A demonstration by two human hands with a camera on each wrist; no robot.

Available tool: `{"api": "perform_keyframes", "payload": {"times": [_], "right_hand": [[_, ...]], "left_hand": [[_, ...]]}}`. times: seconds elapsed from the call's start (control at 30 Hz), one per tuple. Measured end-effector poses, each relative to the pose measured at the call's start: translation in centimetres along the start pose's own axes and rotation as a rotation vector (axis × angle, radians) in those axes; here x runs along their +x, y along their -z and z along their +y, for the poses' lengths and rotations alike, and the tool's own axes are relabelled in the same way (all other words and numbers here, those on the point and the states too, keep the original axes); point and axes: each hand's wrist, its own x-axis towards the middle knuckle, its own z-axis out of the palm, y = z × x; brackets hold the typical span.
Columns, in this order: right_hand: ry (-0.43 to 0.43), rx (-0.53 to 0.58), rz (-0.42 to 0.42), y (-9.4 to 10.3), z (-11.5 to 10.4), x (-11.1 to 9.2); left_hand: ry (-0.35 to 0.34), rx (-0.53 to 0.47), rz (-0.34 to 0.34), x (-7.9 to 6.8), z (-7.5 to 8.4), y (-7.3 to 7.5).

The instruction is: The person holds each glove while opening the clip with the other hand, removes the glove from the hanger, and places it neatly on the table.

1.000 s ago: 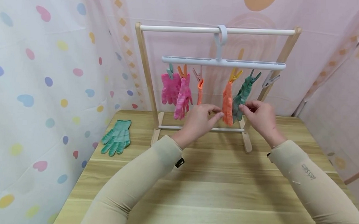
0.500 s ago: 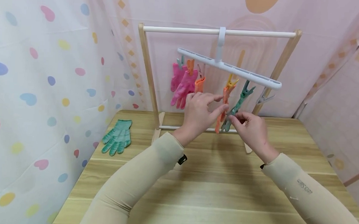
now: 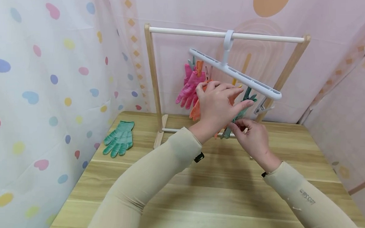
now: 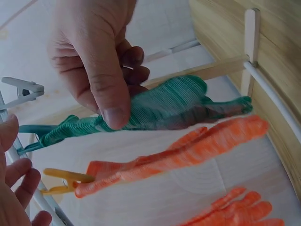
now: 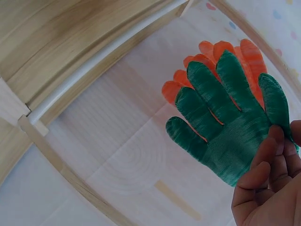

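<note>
My right hand (image 3: 253, 136) pinches the hanging green glove (image 5: 230, 136) between thumb and fingers. A dark green clothespin (image 3: 248, 95) clips that glove under the light grey hanger (image 3: 250, 81). My left hand (image 3: 217, 105) reaches up beside the clothespin with thumb and fingers spread. In the left wrist view, its fingers (image 4: 26, 181) are near the clip and hold nothing. An orange glove (image 4: 174, 155) hangs next to the green one from a yellow clothespin (image 4: 66, 181). My left hand hides most of the orange gloves in the head view.
Pink gloves (image 3: 191, 89) hang at the hanger's far left end. A grey clothespin (image 3: 262, 106) hangs at the right end. The hanger hooks over the white rod (image 3: 188, 32) of a wooden rack. Another green glove (image 3: 119, 138) lies on the table (image 3: 197, 201) at the left.
The hanger has swung, its right end coming nearer. My left hand has moved up and right towards the green clothespin. My right hand has shifted left and down with the glove.
</note>
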Motion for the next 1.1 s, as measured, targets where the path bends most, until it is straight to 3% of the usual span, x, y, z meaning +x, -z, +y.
{"api": "perform_keyframes", "payload": {"times": [0.17, 0.53, 0.9, 1.1], "right_hand": [[0.016, -0.007, 0.002, 0.0, 0.0, 0.0], [0.017, 0.004, 0.0, 0.0, 0.1, -0.2], [0.019, 0.008, 0.005, 0.0, 0.2, -0.4], [0.002, 0.014, -0.014, 0.0, 0.1, -0.6]], "left_hand": [[0.065, 0.014, -0.028, 0.5, 0.8, -0.3], [0.139, -0.079, -0.095, 1.3, 1.2, -0.9], [0.119, -0.097, -0.034, 1.5, 1.1, -1.4], [0.097, -0.166, 0.001, 1.4, 1.0, -1.6]]}}
